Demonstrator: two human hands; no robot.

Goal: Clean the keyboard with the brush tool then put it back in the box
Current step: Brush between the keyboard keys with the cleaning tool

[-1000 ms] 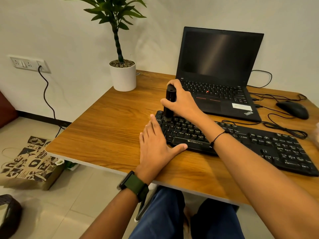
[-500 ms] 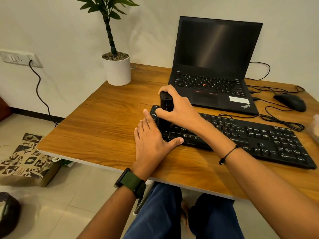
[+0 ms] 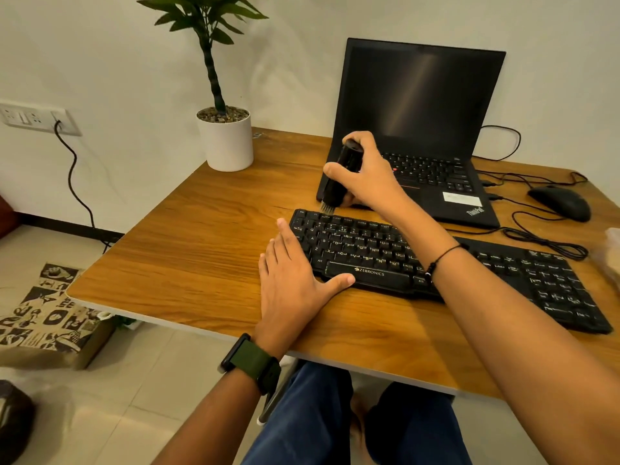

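A black full-size keyboard [image 3: 476, 263] lies across the wooden desk [image 3: 201, 250]. My right hand [image 3: 372, 176] grips a black cylindrical brush tool [image 3: 340, 177], held nearly upright, its grey bristles just above the keyboard's far left corner. My left hand [image 3: 292, 283] rests flat on the desk against the keyboard's left end, fingers straight and thumb along the front edge. No box is in view.
An open black laptop [image 3: 419, 105] stands behind the keyboard. A black mouse [image 3: 560, 203] and cables lie at the right. A white plant pot [image 3: 228, 142] sits at the back left. A printed paper bag [image 3: 47, 313] is on the floor.
My right hand has lifted the brush off the lower left keys and carried it to the keyboard's far left corner. My left hand has stayed at the keyboard's left end.
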